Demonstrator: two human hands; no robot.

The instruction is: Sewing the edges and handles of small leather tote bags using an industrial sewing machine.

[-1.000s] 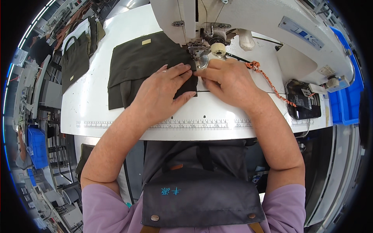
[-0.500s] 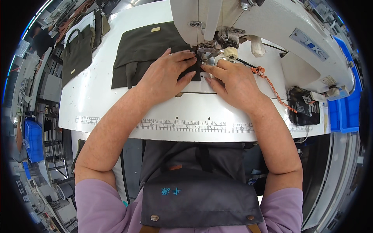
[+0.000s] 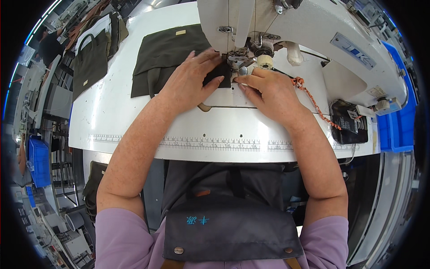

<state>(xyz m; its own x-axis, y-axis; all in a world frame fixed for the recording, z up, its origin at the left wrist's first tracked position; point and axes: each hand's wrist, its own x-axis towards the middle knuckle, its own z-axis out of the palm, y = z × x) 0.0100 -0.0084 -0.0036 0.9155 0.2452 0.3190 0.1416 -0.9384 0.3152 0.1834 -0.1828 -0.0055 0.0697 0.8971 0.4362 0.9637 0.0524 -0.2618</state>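
Note:
A dark green fabric bag panel (image 3: 162,50) with a small gold tag (image 3: 180,32) and a strap lies on the white sewing table (image 3: 134,121). Its right edge runs under the presser foot and needle area of the white sewing machine (image 3: 286,18). On the panel, left of the needle, my left hand (image 3: 190,80) rests with fingers spread, the fingertips slightly blurred. My right hand (image 3: 271,92) is closed in a pinch beside the panel's right edge, just in front of the presser foot. What its fingertips hold, if anything, is too small to make out.
More dark green bag pieces (image 3: 92,62) lie at the table's far left. An orange braided cord (image 3: 313,102) runs to a black pouch (image 3: 348,122) on the right. A printed ruler (image 3: 219,144) follows the front edge. Blue bins (image 3: 396,130) stand beyond the right side.
The panel has shifted a little away from me under the machine. My left hand has slid slightly with its fingers extended, and my right hand stays close to the presser foot.

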